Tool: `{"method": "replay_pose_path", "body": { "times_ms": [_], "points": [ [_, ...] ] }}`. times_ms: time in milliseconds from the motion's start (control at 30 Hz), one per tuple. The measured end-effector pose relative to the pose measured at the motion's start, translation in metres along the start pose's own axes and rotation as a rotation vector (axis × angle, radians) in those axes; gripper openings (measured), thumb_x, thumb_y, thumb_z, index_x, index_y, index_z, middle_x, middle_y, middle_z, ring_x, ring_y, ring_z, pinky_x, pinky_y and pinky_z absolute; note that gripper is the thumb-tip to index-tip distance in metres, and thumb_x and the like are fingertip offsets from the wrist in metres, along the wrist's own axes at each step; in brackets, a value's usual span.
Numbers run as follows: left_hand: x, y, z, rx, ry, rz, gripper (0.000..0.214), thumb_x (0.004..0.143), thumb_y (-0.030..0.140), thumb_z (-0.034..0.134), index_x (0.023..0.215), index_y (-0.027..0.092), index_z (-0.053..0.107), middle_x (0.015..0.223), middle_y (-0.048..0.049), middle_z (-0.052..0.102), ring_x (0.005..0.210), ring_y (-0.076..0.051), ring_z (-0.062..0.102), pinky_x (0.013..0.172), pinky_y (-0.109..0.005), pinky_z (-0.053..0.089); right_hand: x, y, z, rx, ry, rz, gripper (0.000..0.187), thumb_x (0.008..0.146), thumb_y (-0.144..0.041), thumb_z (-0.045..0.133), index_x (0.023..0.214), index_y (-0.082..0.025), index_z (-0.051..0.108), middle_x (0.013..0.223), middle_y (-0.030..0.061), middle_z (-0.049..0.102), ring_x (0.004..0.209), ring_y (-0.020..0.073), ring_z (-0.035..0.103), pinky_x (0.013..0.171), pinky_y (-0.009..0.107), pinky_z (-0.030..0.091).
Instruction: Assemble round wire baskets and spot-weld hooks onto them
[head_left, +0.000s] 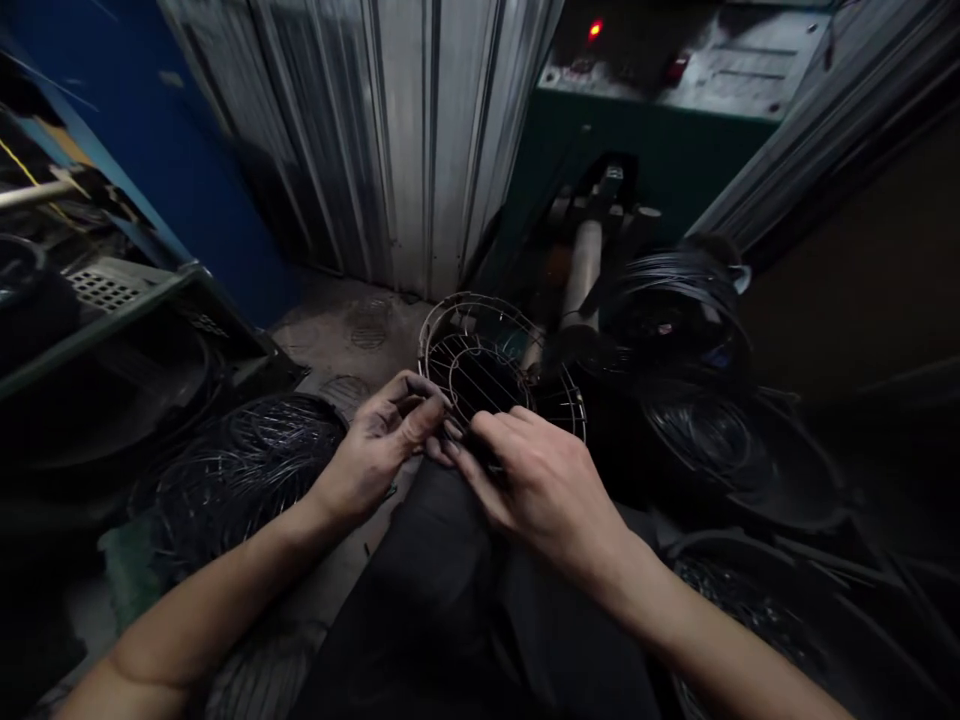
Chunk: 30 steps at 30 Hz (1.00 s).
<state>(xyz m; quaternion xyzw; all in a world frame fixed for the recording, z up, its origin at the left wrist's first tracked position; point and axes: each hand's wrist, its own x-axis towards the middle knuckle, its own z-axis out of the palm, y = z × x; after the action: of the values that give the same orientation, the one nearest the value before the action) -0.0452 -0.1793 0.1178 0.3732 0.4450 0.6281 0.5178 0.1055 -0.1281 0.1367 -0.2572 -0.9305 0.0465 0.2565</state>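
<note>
A round basket-like frame of thin metal wire [480,298], with an outer ring, an inner ring and spokes, stands tilted just beyond my knees. My left hand [390,430] is closed at its near left rim, thumb and fingers pinched together. Close beside it my right hand [540,475] is closed too, fingertips almost meeting those of the left. Both seem to grip the wire frame's near edge, though the exact spot is hidden behind my fingers. My dark trouser legs [450,560] lie below the hands.
Left, a tub holds a tangle of dark wires [247,460], beside a green crate [135,330]. A green machine [645,140] with a red light and a metal shaft [585,265] stands ahead right. Wire coils [675,285] and a tub of small metal pieces [750,610] sit at right.
</note>
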Motion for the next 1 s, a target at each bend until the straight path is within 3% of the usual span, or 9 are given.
{"method": "replay_pose_path", "body": {
  "times_ms": [167, 267, 433, 500, 600, 667, 767, 900, 1000],
  "points": [
    [-0.014, 0.010, 0.010, -0.075, -0.123, -0.126, 0.025, 0.077, 0.038, 0.068, 0.097, 0.024, 0.060, 0.086, -0.0016, 0.066, 0.078, -0.015, 0.066, 0.073, -0.025, 0.054, -0.010, 0.007, -0.028, 0.064, -0.061, 0.029, 0.034, 0.093, -0.027, 0.039, 0.063, -0.019, 0.050, 0.057, -0.0001, 0.052, 0.052, 0.0112, 0.042, 0.052, 0.024, 0.030],
    [-0.008, 0.036, 0.024, -0.081, -0.248, -0.169, 0.037, 0.069, 0.034, 0.076, 0.101, 0.023, 0.062, 0.098, -0.0065, 0.067, 0.093, -0.023, 0.066, 0.083, -0.033, 0.054, 0.004, 0.025, -0.051, 0.239, -0.115, 0.150, 0.035, 0.092, -0.034, 0.043, 0.063, -0.019, 0.054, 0.056, -0.0018, 0.051, 0.051, 0.0100, 0.044, 0.051, 0.023, 0.031],
    [-0.001, 0.082, 0.040, -0.004, -0.313, -0.150, 0.027, 0.067, 0.027, 0.075, 0.092, 0.023, 0.067, 0.086, -0.0064, 0.069, 0.091, -0.027, 0.067, 0.076, -0.038, 0.055, 0.017, 0.039, -0.086, 0.465, -0.156, 0.321, 0.042, 0.085, -0.052, 0.050, 0.063, -0.018, 0.061, 0.058, -0.0021, 0.054, 0.052, 0.0106, 0.045, 0.048, 0.023, 0.032],
    [-0.007, 0.085, 0.036, 0.022, -0.397, -0.187, 0.026, 0.071, 0.031, 0.072, 0.095, 0.023, 0.067, 0.089, -0.0076, 0.070, 0.091, -0.027, 0.067, 0.075, -0.036, 0.055, 0.008, 0.037, -0.085, 0.504, -0.195, 0.343, 0.041, 0.087, -0.051, 0.048, 0.065, -0.018, 0.062, 0.058, -0.0021, 0.055, 0.052, 0.0108, 0.046, 0.047, 0.023, 0.034],
    [-0.018, 0.074, 0.019, 0.168, -0.430, -0.155, 0.031, 0.065, 0.029, 0.077, 0.094, 0.025, 0.069, 0.088, -0.0062, 0.071, 0.088, -0.026, 0.068, 0.071, -0.033, 0.056, -0.017, 0.039, -0.062, 0.516, -0.251, 0.403, 0.040, 0.088, -0.048, 0.045, 0.067, -0.018, 0.061, 0.059, -0.0011, 0.056, 0.054, 0.0116, 0.048, 0.049, 0.023, 0.036],
    [-0.023, 0.063, 0.006, 0.340, -0.354, -0.087, 0.029, 0.060, 0.025, 0.080, 0.088, 0.023, 0.072, 0.082, -0.0045, 0.072, 0.080, -0.025, 0.069, 0.067, -0.031, 0.057, -0.033, 0.045, -0.038, 0.555, -0.299, 0.479, 0.041, 0.086, -0.051, 0.046, 0.065, -0.018, 0.059, 0.060, -0.0005, 0.056, 0.056, 0.0125, 0.049, 0.050, 0.023, 0.036],
    [-0.029, 0.046, -0.005, 0.651, -0.265, 0.089, 0.016, 0.073, 0.025, 0.071, 0.088, 0.019, 0.072, 0.082, -0.0041, 0.072, 0.077, -0.020, 0.069, 0.069, -0.028, 0.056, -0.053, 0.052, -0.007, 0.693, -0.426, 0.602, 0.043, 0.086, -0.055, 0.044, 0.067, -0.018, 0.058, 0.063, -0.0005, 0.055, 0.058, 0.0131, 0.050, 0.053, 0.024, 0.038],
    [-0.029, 0.012, -0.003, 1.124, -0.478, 0.564, 0.020, 0.087, 0.017, 0.053, 0.102, 0.017, 0.067, 0.094, -0.0050, 0.071, 0.087, -0.015, 0.065, 0.078, -0.025, 0.052, -0.064, 0.056, 0.011, 0.652, -0.476, 0.623, 0.043, 0.087, -0.054, 0.040, 0.069, -0.018, 0.056, 0.065, -0.0006, 0.053, 0.060, 0.0133, 0.048, 0.055, 0.025, 0.037],
    [-0.020, -0.024, 0.003, 1.317, -0.602, 0.857, 0.027, 0.091, 0.012, 0.041, 0.107, 0.014, 0.063, 0.103, -0.0074, 0.069, 0.096, -0.016, 0.062, 0.081, -0.028, 0.050, -0.066, 0.056, 0.016, 0.573, -0.458, 0.613, 0.040, 0.087, -0.051, 0.040, 0.069, -0.019, 0.055, 0.066, 0.0002, 0.055, 0.064, 0.0148, 0.051, 0.059, 0.026, 0.037]
  ]
}}
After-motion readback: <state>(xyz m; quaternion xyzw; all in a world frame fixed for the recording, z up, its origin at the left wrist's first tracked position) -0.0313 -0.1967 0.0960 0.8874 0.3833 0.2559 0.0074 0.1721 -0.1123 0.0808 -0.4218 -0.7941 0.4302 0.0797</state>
